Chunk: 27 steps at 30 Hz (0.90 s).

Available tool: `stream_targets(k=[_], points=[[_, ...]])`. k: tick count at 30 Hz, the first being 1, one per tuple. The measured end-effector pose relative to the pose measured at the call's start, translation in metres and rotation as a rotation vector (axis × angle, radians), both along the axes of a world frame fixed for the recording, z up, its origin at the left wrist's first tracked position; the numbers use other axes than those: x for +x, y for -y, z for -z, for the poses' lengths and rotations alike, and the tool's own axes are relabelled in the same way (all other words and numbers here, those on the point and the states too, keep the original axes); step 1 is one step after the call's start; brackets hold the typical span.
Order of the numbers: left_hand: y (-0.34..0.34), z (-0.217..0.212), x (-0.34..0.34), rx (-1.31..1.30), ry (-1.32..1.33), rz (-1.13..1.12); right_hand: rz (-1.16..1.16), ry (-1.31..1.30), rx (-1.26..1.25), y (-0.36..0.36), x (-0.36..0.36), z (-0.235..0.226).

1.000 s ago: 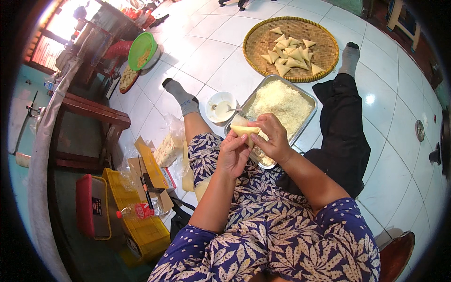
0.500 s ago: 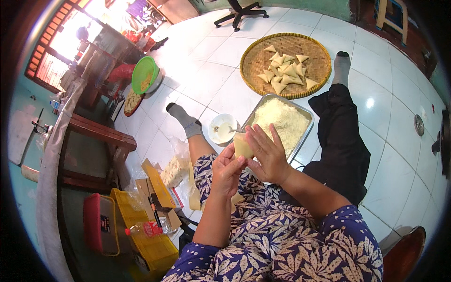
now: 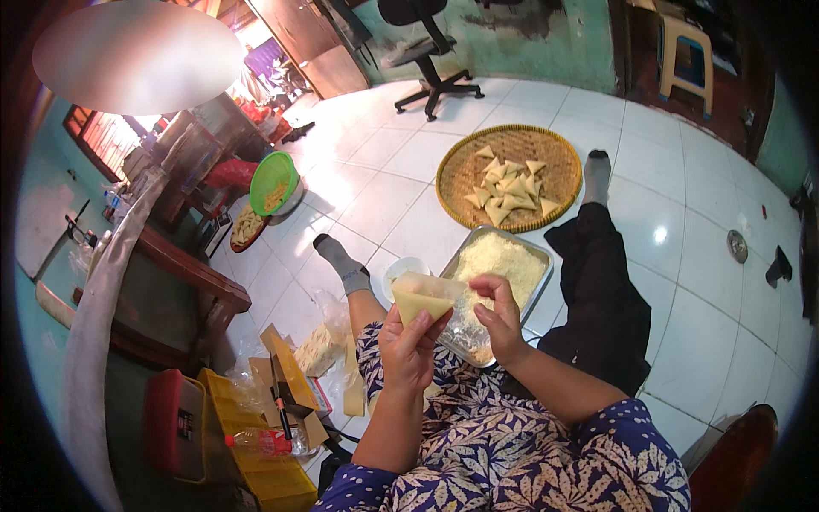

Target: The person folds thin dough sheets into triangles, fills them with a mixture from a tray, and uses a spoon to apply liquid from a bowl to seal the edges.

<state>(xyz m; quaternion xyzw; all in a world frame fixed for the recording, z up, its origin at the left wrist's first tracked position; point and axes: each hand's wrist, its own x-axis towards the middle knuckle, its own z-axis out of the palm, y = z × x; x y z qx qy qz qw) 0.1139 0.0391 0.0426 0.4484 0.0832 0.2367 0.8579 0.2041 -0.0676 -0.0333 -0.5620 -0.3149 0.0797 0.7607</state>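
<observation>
My left hand (image 3: 407, 348) holds a pale pastry wrapper (image 3: 420, 305) folded into a cone, its thumb pressed on the near face. A thin, translucent flap stands up along the wrapper's top edge. My right hand (image 3: 502, 317) is just right of that flap, fingers curled and the thumb apart from them; nothing shows in its grasp. Below and beyond it, a metal tray (image 3: 547, 264) holds a mound of pale yellow, crumbly filling (image 3: 499, 260). Partly behind the wrapper is a small white bowl (image 3: 404, 269).
A round woven bamboo tray (image 3: 455, 183) carries several folded triangular pastries (image 3: 512, 189). Left of my legs are a yellow crate (image 3: 271, 465), an open carton (image 3: 290, 363) and a plastic bottle (image 3: 260, 416). Farther off stand a green basin (image 3: 275, 181) and an office chair (image 3: 429, 77).
The wrapper has gone from lying flat between both hands to a cone in my left hand. My right hand has come off it to the right. The view has tilted up.
</observation>
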Motion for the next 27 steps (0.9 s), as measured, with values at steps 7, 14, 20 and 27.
stream_targets(k=[7,14,20,27], points=[[0.016,-0.013,-0.044,0.017,0.062,0.295,-0.604,-0.399,0.557,0.022,-0.061,-0.054],[0.022,-0.021,-0.071,0.077,0.102,0.275,-0.333,-0.197,0.345,0.031,-0.087,-0.081],[0.022,-0.016,-0.077,0.066,0.109,0.25,-0.189,0.149,0.252,0.026,-0.089,-0.077],[0.026,-0.018,-0.079,-0.043,0.093,0.222,0.232,1.036,-0.137,0.025,-0.079,-0.076]])
